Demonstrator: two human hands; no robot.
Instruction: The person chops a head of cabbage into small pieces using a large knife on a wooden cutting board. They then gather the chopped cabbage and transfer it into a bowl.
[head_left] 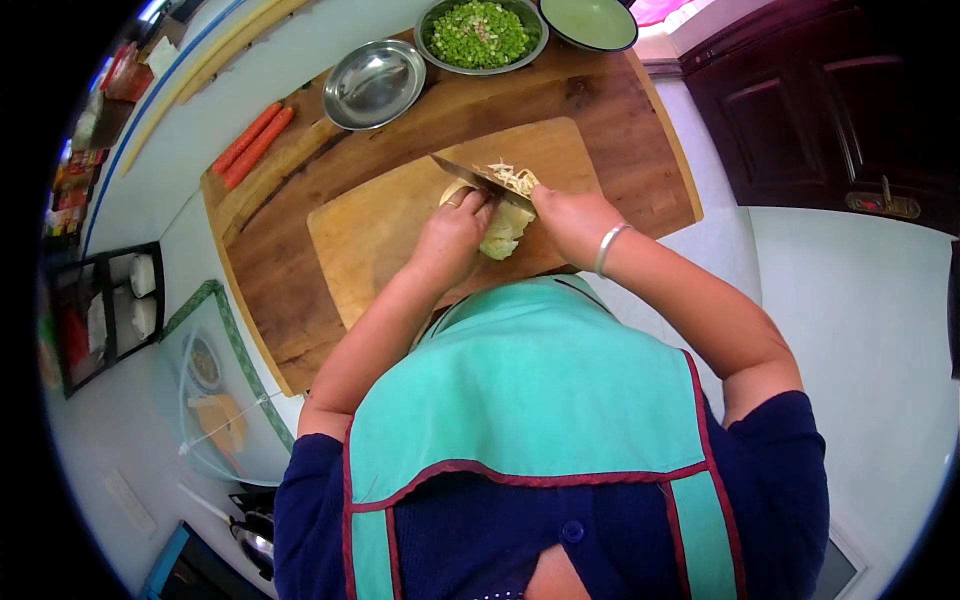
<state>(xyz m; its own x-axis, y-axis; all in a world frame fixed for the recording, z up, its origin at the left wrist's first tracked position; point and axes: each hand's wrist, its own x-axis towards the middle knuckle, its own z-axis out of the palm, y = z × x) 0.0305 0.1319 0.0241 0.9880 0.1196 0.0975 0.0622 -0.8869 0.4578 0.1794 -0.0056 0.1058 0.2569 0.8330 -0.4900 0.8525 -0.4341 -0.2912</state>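
Observation:
My right hand (578, 225) is closed around the handle of a kitchen knife (470, 176), its blade pointing to the far left. Under my left hand (450, 240) is a piece of pale green cabbage (505, 233), pressed against the wooden cutting board (365, 240) with bent fingers. The blade lies right by the left fingertips, across the cabbage. On the knife's far side sits a small heap of thin pale shreds (516, 178). Part of the cabbage is hidden by the blade and my fingers.
The board rests on a brown wooden table (645, 165). Two carrots (255, 148) lie at its far left. Along the far edge stand a shiny metal bowl (374, 86), a bowl of chopped greens (480, 36) and a pale green dish (590, 20). A dark door (800, 110) is at the right.

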